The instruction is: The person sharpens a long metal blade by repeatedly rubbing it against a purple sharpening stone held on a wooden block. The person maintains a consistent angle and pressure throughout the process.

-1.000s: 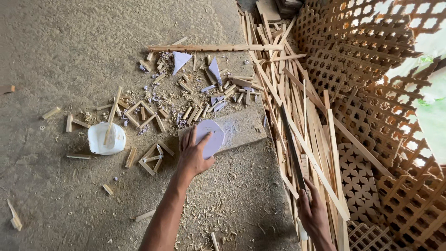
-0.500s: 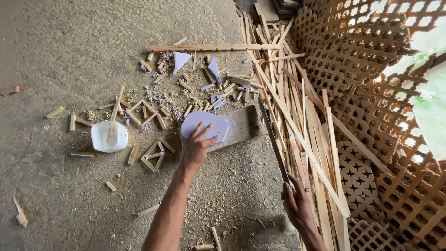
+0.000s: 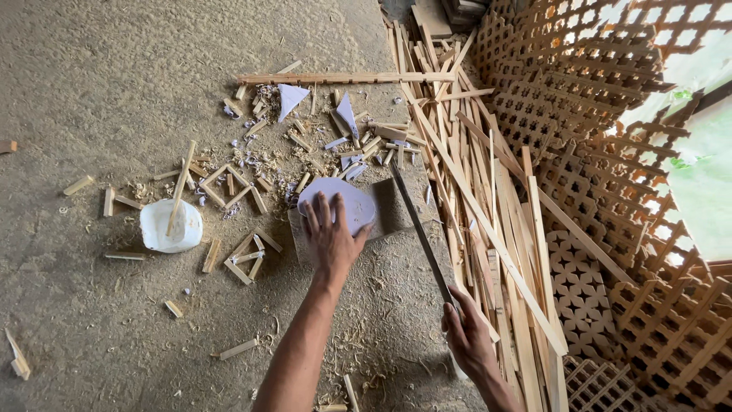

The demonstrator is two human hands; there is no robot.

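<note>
Fingers of the left hand (image 3: pixel 333 238) are spread flat on the pale sheet (image 3: pixel 341 204) — best kept clear of the long blade (image 3: pixel 421 233), gripped by the right hand (image 3: pixel 467 336).

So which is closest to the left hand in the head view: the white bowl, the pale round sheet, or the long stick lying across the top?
1. Pale round sheet: under the left hand, on the block.
2. White bowl: off to the left.
3. Long stick: farthest, across the top.
</note>
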